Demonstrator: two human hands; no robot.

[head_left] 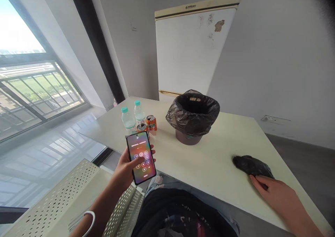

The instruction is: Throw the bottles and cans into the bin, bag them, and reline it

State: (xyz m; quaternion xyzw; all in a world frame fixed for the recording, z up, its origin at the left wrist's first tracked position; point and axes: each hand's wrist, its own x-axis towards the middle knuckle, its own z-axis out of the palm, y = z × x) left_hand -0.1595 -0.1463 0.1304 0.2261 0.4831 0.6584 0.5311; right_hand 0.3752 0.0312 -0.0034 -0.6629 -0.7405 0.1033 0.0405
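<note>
My left hand (128, 165) is closed around a smartphone (143, 176), its thumb over the lit number pad on the lock screen. At the right side of the table, my right hand (277, 191) pinches the near end of a bundled black plastic bag (252, 165) that lies on the tabletop. A brown trash bin (188, 138) stands upright near the table's middle, with a black bin liner (192, 122) folded over its rim. Two orange drink cans (151, 123) stand just beyond the phone, one partly hidden by it.
Two clear bottles with teal caps (128, 118) stand beside the cans on the pale table (167, 153). A white fridge (191, 52) is behind the table. Perforated metal seats (65, 191) are at the lower left, near a railed window (34, 83).
</note>
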